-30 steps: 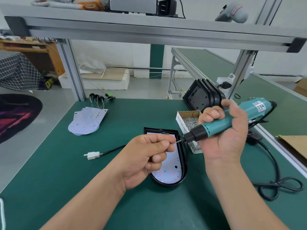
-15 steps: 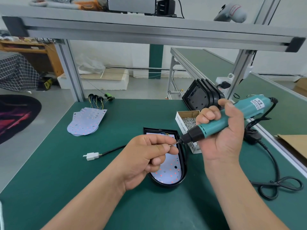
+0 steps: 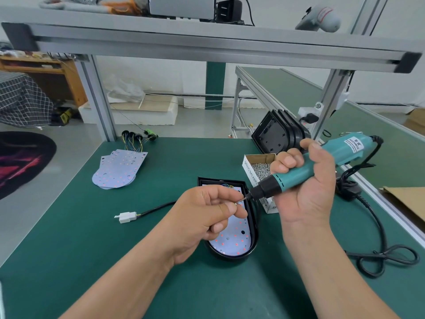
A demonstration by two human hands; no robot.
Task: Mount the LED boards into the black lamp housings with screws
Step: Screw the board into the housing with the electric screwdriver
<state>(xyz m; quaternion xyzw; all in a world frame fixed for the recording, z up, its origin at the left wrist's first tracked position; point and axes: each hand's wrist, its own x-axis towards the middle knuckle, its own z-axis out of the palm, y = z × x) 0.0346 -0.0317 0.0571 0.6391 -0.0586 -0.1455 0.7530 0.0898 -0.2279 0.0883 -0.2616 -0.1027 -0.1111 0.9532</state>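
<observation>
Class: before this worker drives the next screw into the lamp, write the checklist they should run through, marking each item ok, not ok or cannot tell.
1. Screw seated on bit: cannot tell; left hand pinches it at the tip.
2. Screwdriver firmly gripped by right hand: ok.
3. LED board lying inside black housing: ok.
4. Screwdriver upright over a hole: not ok, tilted sideways.
5. Screw box stocked: ok.

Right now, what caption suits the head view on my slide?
Left hand holds a screw at the right hand's screwdriver, above the housing.
</observation>
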